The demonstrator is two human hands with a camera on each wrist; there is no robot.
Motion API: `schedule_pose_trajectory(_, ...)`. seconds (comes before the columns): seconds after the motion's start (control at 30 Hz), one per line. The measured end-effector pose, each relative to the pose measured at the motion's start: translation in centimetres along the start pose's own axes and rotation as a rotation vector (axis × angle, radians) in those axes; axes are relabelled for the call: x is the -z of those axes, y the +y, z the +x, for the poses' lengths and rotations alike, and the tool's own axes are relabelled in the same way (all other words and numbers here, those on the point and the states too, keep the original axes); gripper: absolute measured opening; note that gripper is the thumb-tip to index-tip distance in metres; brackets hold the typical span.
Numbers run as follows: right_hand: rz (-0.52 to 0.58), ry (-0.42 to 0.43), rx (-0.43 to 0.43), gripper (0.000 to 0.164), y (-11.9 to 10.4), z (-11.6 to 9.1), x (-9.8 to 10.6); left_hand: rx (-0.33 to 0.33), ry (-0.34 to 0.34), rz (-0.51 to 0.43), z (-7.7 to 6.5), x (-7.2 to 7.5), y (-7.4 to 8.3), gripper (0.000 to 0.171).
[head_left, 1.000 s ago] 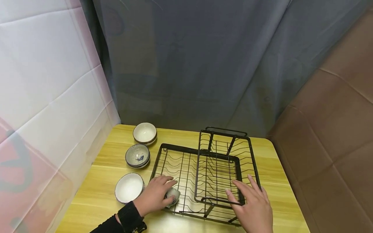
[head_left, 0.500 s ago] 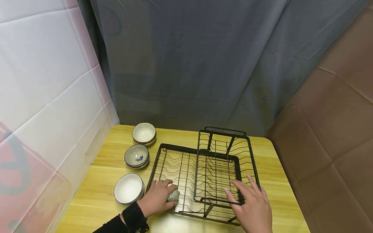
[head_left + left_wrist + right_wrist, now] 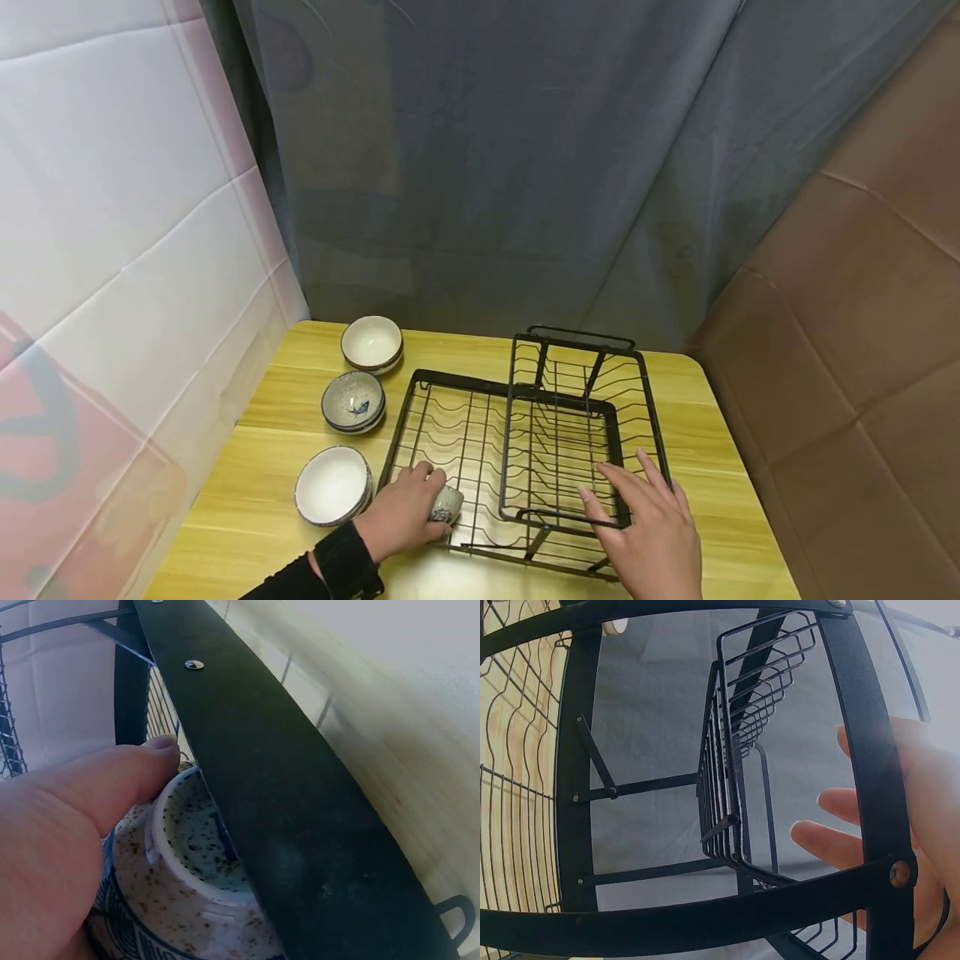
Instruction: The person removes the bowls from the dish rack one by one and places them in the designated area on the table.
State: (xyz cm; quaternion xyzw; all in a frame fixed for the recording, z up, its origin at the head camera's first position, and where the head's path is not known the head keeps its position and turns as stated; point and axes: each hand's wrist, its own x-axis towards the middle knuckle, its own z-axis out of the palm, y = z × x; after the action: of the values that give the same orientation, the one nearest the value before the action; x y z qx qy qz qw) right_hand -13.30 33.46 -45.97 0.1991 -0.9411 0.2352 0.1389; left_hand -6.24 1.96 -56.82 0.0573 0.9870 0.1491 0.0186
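A black two-tier dish rack (image 3: 457, 381) stands on the table, its smaller upper basket (image 3: 653, 408) raised at the right. My left hand (image 3: 399, 512) grips a small speckled bowl (image 3: 447, 504) at the front left of the lower tier. The left wrist view shows the bowl's underside (image 3: 180, 900) with its foot ring and blue-patterned edge. There my thumb lies by the ring, and a black rack bar covers part of the bowl. My right hand (image 3: 652, 533) is at the upper basket's front right corner, fingers spread and fairly straight; a rack post partly hides them in the right wrist view.
Left of the rack are three groups of bowls: white ones (image 3: 372, 343) at the back, grey ones with a blue motif (image 3: 354, 402) in the middle, and white ones (image 3: 333, 486) in front. A grey curtain (image 3: 480, 167) hangs behind the table (image 3: 255, 475).
My left hand has shifted slightly and its fingers have drawn in closer around the bowl, which has turned a little. My right hand has stayed nearly still at the basket corner.
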Motion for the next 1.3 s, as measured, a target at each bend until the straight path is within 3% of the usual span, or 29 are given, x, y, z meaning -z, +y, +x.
schedule_pose_trajectory(0.4,-0.012,-0.006,0.006,0.044,0.0,0.1,0.3,-0.005,-0.029,-0.037,0.1,-0.1,-0.3,0.05)
schedule_pose_trajectory(0.8,-0.012,-0.009,0.015,0.042,0.2,0.1,0.1,-0.055,-0.034,-0.101,0.2,0.0,-0.9,0.045)
schedule_pose_trajectory(1.13,-0.005,-0.006,0.022,0.042,0.0,0.1,0.0,0.039,-0.079,-0.348,0.3,-0.5,-2.5,0.056)
schedule_pose_trajectory(1.3,-0.006,-0.013,0.002,0.042,0.0,0.0,0.1,0.122,-0.12,-0.51,0.2,0.0,-2.7,0.09)
